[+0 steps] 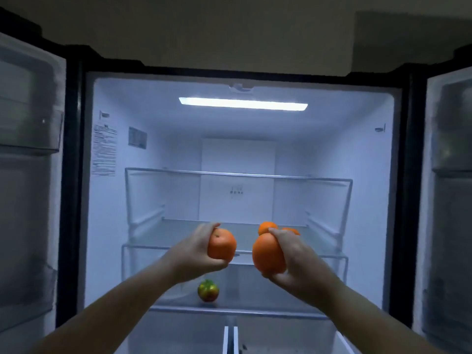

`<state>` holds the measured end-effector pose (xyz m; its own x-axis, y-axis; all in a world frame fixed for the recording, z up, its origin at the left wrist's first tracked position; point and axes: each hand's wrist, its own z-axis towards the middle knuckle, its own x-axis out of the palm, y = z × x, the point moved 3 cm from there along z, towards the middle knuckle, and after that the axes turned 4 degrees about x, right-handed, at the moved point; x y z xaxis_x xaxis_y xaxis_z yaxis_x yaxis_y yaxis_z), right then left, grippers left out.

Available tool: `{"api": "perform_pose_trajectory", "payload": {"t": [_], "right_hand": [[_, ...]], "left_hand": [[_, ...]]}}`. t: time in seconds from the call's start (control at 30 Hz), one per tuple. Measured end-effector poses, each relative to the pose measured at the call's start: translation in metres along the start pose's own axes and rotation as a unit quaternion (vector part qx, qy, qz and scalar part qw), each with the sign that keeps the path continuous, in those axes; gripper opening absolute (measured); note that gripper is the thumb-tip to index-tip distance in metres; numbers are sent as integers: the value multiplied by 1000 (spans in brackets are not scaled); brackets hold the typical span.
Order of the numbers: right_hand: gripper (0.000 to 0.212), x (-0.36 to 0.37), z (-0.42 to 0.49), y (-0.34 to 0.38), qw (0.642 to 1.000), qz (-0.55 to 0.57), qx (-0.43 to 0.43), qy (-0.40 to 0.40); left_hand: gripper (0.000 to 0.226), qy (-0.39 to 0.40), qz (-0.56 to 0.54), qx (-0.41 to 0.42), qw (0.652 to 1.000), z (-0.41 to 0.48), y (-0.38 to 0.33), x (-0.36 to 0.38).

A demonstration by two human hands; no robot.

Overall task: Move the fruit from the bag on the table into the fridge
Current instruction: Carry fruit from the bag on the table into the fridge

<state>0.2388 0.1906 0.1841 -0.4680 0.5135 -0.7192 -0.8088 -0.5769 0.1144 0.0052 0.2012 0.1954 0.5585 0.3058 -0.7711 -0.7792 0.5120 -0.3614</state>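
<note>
Left hand (196,254) grips a reddish orange (221,244), right hand (298,261) a larger orange (267,254), facing the fridge (370,175).

Labels (104,152) inside the fridge (357,162) are too blurred to read.

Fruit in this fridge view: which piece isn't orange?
The green-and-red fruit, alone on the lower shelf. The rest are orange: one in the left hand, one in the right hand, two on the middle shelf.
</note>
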Motion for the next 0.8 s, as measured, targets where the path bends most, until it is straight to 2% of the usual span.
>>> {"api": "perform_pose_trajectory", "payload": {"t": [0.23,0.43,0.63,0.8], "right_hand": [[79,103,115,-45,999,-33,-14,30],[78,165,176,-68,996,-42,30,74],[79,212,202,-93,986,-71,97,115],[75,234,197,-104,985,-61,105,124]], "left_hand": [[83,-8,21,-42,999,104,89,33],[78,-10,33,-84,996,162,147,62],[73,-9,19,-112,993,192,181,94],[75,-13,25,-127,992,193,202,121]]}}
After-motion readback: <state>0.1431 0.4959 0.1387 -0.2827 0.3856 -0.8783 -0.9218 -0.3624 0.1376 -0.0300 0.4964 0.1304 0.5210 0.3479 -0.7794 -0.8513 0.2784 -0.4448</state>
